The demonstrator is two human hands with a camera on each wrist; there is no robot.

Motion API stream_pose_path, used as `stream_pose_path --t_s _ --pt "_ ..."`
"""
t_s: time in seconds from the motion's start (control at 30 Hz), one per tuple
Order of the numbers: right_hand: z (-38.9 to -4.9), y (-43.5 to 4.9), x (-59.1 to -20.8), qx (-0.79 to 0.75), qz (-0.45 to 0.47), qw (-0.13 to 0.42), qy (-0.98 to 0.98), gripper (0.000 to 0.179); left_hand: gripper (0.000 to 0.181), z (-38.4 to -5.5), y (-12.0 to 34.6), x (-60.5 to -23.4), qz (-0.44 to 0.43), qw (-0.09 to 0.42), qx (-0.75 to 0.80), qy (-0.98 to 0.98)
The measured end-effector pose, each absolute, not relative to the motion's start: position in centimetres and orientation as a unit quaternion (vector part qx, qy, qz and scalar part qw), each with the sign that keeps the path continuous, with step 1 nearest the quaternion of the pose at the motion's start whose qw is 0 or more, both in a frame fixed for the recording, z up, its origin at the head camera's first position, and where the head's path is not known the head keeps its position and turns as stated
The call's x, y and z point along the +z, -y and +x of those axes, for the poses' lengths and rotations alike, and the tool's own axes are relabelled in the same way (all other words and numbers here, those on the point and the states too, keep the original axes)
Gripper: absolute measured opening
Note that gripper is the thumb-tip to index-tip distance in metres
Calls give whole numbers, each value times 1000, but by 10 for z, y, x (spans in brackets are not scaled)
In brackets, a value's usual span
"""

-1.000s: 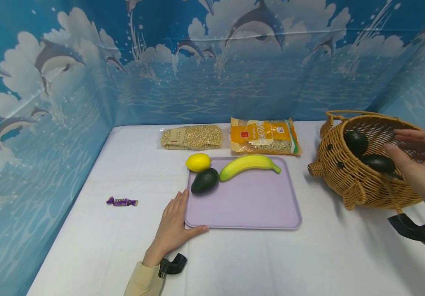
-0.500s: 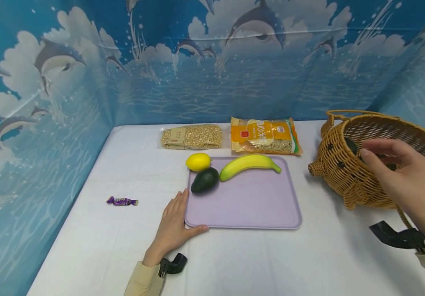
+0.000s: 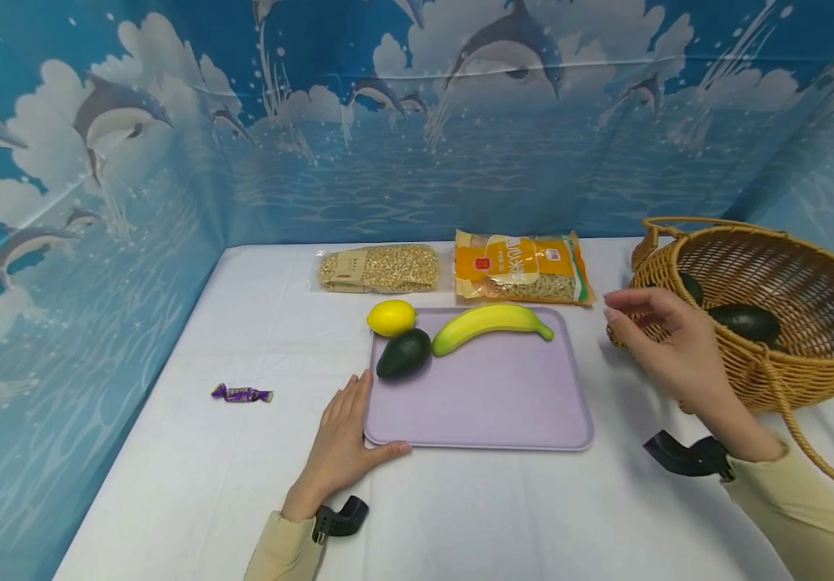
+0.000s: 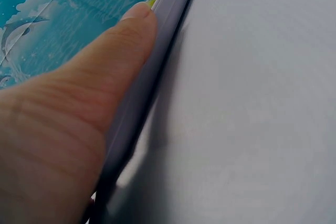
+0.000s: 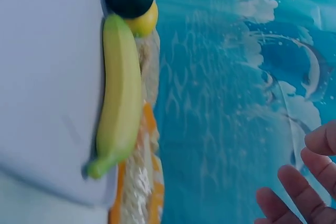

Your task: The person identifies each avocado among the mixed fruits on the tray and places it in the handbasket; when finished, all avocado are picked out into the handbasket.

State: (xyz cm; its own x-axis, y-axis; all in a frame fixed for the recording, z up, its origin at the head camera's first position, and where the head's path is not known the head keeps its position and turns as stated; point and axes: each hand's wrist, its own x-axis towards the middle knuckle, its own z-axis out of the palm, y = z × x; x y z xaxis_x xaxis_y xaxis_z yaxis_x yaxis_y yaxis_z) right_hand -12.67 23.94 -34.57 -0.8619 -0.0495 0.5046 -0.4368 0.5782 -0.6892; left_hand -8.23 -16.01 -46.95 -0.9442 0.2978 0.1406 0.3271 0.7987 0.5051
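My left hand [image 3: 340, 448] rests at the near-left corner of the lilac tray [image 3: 504, 403], fingers along its left side, thumb on the front rim. In the left wrist view that thumb [image 4: 113, 51] lies against the tray's edge. Nothing is held in my right hand [image 3: 678, 347], which hovers between tray and basket with loosely bent fingers. A banana [image 3: 489, 327] and a dark green avocado [image 3: 404, 355] lie on the tray. The lemon [image 3: 391, 318] sits at its far-left corner. Two more avocados, one at the front [image 3: 747, 323], are in the pig-shaped wicker basket [image 3: 823, 375].
Behind the tray lie a clear bag of yellow kernels [image 3: 395, 269] and an orange grain bag [image 3: 519, 266]. A purple-wrapped candy [image 3: 243, 394] is on the white cloth at left. The basket's handle [image 3: 798, 432] hangs down toward the front right. A dolphin-print curtain [image 3: 402, 177] encloses the table.
My right hand has moved left from over the basket's opening to beside its snout, empty throughout. The basket's avocados show again. My left hand has stayed on the tray.
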Motion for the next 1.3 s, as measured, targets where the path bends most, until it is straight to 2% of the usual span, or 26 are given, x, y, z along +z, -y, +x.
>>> stream_pose_path --t_s 0.3,0.53,0.83,1.0,1.3 --pt "-146 -192 -370 446 213 188 849 25 114 -83 160 -468 -158 12 -272 949" --pt "-150 -150 -373 465 244 110 844 21 113 -81 160 -468 -157 11 -271 950" --pt "-167 -117 -387 499 283 13 819 30 113 -83 160 -468 -163 22 -270 949" --pt "-171 -102 -390 495 293 0 818 31 113 -83 160 -469 -162 18 -270 949" --pt "-175 -82 -395 475 306 7 825 31 113 -83 160 -468 -158 7 -267 951"
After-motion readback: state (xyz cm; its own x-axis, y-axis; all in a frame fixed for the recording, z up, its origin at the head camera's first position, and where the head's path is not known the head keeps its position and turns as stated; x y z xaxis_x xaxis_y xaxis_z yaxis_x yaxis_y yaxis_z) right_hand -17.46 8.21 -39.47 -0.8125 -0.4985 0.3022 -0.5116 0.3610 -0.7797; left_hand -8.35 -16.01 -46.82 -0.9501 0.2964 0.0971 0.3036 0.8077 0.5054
